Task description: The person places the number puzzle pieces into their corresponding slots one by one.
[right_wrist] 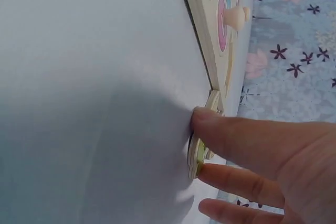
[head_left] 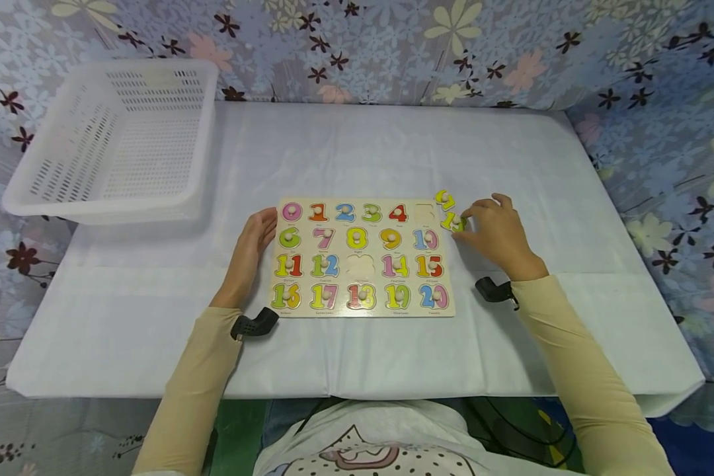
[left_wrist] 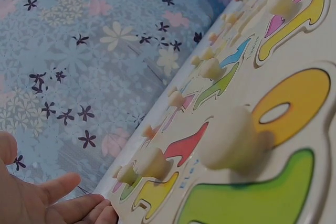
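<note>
A wooden number puzzle board [head_left: 407,239] lies flat on the table, its coloured number pieces topped with round knobs. Two recesses are bare: one at the top right [head_left: 425,213] and one in the third row [head_left: 359,266]. Along the board's left edge rests my left hand [head_left: 256,238], fingers extended. Just off the right edge, my right hand [head_left: 500,231] pinches a yellow-and-green number piece [head_left: 452,221] between thumb and a finger. The right wrist view shows that piece [right_wrist: 199,153] edge-on, close to the board's corner. Beside it sits a yellow number piece [head_left: 444,199], shaped like a 5.
A white plastic basket [head_left: 205,145] with slotted walls stands at the table's back left. White cloth [head_left: 345,145] covers the table. Flowered fabric [head_left: 381,53] hangs behind and on both sides.
</note>
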The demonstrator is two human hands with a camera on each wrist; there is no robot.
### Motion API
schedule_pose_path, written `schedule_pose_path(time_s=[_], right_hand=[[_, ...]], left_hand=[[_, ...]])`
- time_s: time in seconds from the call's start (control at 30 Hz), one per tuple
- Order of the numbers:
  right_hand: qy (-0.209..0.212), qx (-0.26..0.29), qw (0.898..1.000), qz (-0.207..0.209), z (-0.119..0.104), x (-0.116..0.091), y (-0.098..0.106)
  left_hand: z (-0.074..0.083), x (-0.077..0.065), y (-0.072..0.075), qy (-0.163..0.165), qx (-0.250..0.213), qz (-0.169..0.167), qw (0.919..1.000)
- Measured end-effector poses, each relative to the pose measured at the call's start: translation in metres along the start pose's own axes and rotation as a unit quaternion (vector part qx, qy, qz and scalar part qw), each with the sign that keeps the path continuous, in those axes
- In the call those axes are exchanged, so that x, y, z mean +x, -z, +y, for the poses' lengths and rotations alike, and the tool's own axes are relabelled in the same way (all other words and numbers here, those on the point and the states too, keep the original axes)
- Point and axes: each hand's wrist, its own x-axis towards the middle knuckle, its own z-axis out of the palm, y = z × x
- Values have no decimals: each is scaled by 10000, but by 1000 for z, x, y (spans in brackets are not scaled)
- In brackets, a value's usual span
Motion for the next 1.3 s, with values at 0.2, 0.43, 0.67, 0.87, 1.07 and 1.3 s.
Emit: schedule_pose_path(time_s=[0.2,0.43,0.67,0.87,1.07,1.3], right_hand=[[-207,50,9997,109,-3,-1,4],[110,514,9984,225,-25,-6,12],[1574,793,9841,-210,-82,-9,-11],[1961,757,9750,-716,-117,-12,-28],[1978,706,9749,-739,-126,-9,-32],[2153,626,9725,-632,-130,-7,-31]], left_hand=[[1,0,0,-61,-155,-5,9999],[1,0,0,-56,-138,-28,9999],[1,0,0,-53,-53,-11,10000],[0,-1,-1,-47,-33,-12,10000],[0,0,-1,-18,27,-32,10000],[1,0,1,-19,23,-21,10000]])
